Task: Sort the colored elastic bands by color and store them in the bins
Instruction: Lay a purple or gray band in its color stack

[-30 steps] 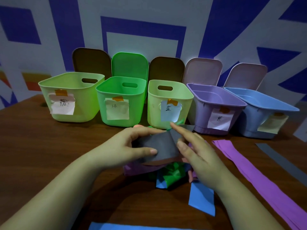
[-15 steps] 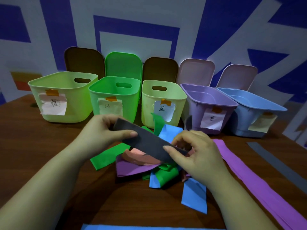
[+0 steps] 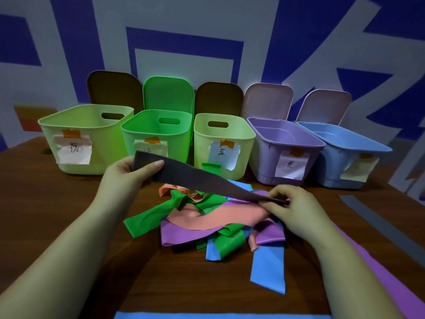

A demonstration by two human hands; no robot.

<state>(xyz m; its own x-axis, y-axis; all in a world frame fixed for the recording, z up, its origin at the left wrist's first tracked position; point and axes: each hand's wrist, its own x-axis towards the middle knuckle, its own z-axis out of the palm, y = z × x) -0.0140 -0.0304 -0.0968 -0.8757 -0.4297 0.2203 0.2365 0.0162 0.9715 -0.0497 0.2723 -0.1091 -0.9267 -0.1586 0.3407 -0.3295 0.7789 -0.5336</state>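
Grey band [image 3: 195,178] stretched above the pile, left hand [image 3: 128,176] gripping one end, right hand [image 3: 292,203] pinching the other

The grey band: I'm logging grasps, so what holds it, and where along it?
Both hands hold the grey band: the left hand grips its upper left end, the right hand pinches its lower right end.
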